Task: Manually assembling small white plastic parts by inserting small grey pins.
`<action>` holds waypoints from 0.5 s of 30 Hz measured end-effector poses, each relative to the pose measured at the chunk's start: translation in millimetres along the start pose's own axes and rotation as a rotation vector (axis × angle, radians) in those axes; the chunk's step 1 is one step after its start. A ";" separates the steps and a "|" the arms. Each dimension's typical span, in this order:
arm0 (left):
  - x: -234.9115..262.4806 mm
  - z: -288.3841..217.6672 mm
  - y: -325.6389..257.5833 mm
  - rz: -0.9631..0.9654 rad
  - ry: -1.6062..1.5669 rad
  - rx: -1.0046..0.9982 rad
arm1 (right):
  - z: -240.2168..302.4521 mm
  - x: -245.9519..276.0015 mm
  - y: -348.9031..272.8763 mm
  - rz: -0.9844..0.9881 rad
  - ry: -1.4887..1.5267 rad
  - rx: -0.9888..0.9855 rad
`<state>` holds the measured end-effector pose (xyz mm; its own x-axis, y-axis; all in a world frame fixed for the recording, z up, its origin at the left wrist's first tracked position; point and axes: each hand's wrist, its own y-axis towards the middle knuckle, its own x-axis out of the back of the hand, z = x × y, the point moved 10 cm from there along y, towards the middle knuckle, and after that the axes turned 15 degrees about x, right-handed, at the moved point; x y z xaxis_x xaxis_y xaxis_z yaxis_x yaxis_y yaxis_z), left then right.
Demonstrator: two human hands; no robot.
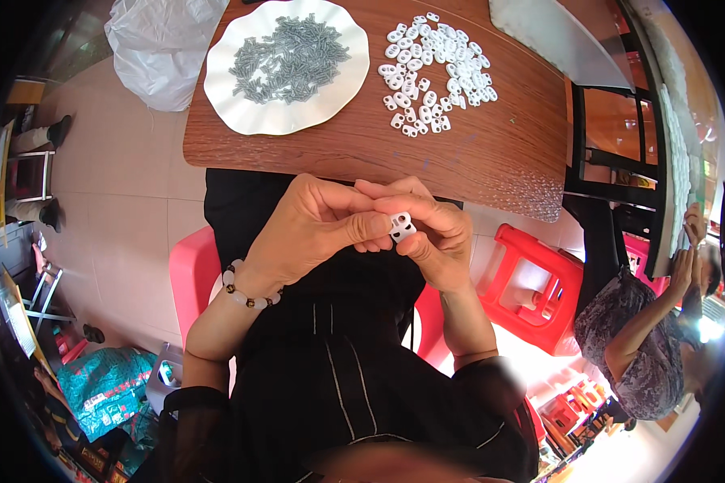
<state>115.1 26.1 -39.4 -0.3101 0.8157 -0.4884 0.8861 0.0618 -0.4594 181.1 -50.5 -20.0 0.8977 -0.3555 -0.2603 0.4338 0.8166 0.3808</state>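
Observation:
Above my lap, just short of the table edge, my right hand (439, 233) pinches a small white two-hole plastic cord lock (401, 228) between thumb and fingers. My left hand (330, 213) is closed beside it, thumb pressed on the forefinger, its thumb tip against or very near the cord lock. Whatever lies between those left fingers is hidden. On the table, a white wavy-rimmed plate (225, 109) holds a heap of small grey spring-like pieces (290, 60). Many similar white cord locks (463, 68) lie loosely spread to the plate's right.
The brown wooden table (322, 153) spans the far side. A white plastic bag (165, 56) is at its left. Red plastic stools (532, 290) stand near my right; a teal bag (109, 390) rests on the floor at lower left. Another person (636, 346) sits at the right.

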 end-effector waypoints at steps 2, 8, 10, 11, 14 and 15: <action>-1.4 -0.5 -2.1 -0.009 -0.009 -0.003 | 0.9 0.2 -0.1 -0.003 -0.008 0.013; -1.7 -1.9 -6.0 -0.013 -0.022 -0.005 | 7.7 -2.4 3.4 0.005 -0.092 0.097; -2.8 -2.8 -7.3 -0.014 -0.034 -0.007 | 7.8 -3.1 4.2 0.015 -0.074 0.076; -2.9 -3.8 -8.0 -0.034 -0.028 -0.014 | 7.3 -3.2 3.9 0.016 -0.074 0.075; -2.8 -4.3 -7.6 -0.047 -0.023 -0.024 | 7.6 -3.2 2.8 0.013 -0.067 0.086; -3.0 -4.4 -7.6 -0.044 -0.024 -0.029 | 7.4 -2.3 3.0 0.000 -0.093 0.090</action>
<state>110.9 25.7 -31.2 -0.3571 0.7977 -0.4860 0.8808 0.1142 -0.4596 180.9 -50.6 -11.7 0.8990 -0.3997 -0.1788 0.4355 0.7737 0.4602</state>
